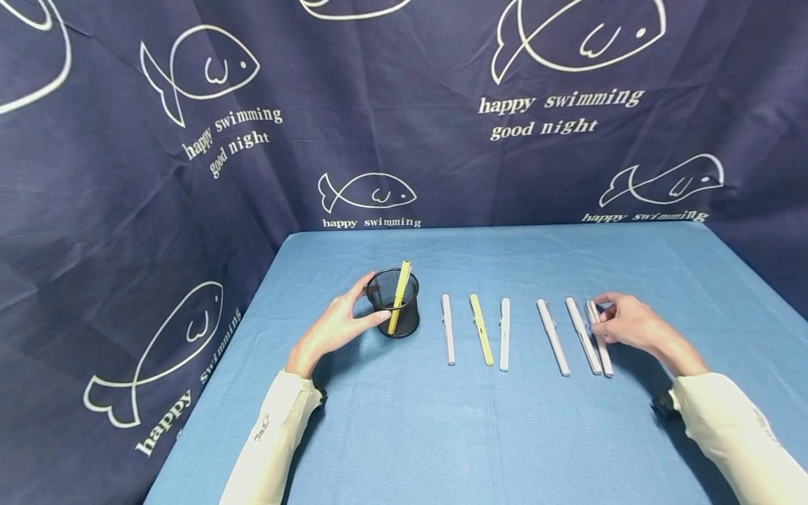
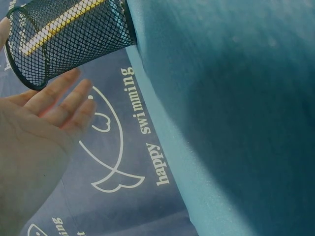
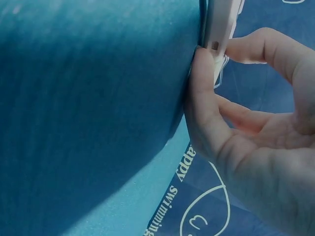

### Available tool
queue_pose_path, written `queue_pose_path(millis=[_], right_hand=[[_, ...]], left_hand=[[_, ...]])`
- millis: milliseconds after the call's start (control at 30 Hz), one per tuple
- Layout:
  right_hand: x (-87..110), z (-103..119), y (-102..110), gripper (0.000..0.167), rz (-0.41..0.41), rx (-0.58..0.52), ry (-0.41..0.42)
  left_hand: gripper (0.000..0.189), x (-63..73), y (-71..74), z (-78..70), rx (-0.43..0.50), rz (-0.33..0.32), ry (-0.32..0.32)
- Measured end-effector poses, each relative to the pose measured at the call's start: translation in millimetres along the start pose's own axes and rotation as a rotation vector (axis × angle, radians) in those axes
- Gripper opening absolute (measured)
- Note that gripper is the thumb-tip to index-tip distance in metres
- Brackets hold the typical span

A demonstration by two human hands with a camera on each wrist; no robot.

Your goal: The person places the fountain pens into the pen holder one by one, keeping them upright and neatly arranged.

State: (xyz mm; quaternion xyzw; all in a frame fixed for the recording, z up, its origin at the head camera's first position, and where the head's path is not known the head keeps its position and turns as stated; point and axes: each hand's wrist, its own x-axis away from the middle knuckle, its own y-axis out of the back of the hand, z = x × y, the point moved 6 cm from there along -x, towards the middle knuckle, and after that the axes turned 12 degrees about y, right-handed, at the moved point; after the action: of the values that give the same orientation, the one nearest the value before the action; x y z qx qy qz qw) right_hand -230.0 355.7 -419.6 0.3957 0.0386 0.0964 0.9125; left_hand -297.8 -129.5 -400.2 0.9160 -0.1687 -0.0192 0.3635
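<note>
My left hand point(image 1: 344, 321) holds the black mesh pen holder point(image 1: 409, 324) at the left, its thumb in front and its fingers round the far side. A yellow pen point(image 1: 402, 284) stands tilted inside the holder; its colour shows through the mesh in the left wrist view. At the right, my right hand point(image 1: 634, 326) pinches the rightmost pale pen point(image 1: 604, 358) between thumb and fingers. In the right wrist view the thumb and forefinger sit on either side of that pen's barrel point(image 3: 220, 24). Just left of it lies another pale pen point(image 1: 583, 335).
Farther left on the blue cloth point(image 1: 442, 435) lie a third pale pen point(image 1: 553, 338), a white pen point(image 1: 504, 335), a yellow pen point(image 1: 482, 330) and a pinkish pen point(image 1: 447, 330). A dark blue fish-print curtain point(image 1: 442, 154) hangs behind and at the sides.
</note>
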Motion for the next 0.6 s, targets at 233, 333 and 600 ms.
queue_pose_path(millis=[233,333,600], right_hand=[[2.4,-4,1,0.065,0.012,-0.138,0.006],[4.1,-10,1,0.065,0.020,-0.234,-0.006],[7.5,-17,4,0.066,0.012,-0.399,-0.002]], left_hand=[[0.092,-0.2,0.1,-0.7,0.000,-0.002,0.001],[0.092,-0.5,0.2,-0.5,-0.003,-0.001,0.005],[0.091,0.2,0.5,-0.6,-0.005,0.002,0.010]])
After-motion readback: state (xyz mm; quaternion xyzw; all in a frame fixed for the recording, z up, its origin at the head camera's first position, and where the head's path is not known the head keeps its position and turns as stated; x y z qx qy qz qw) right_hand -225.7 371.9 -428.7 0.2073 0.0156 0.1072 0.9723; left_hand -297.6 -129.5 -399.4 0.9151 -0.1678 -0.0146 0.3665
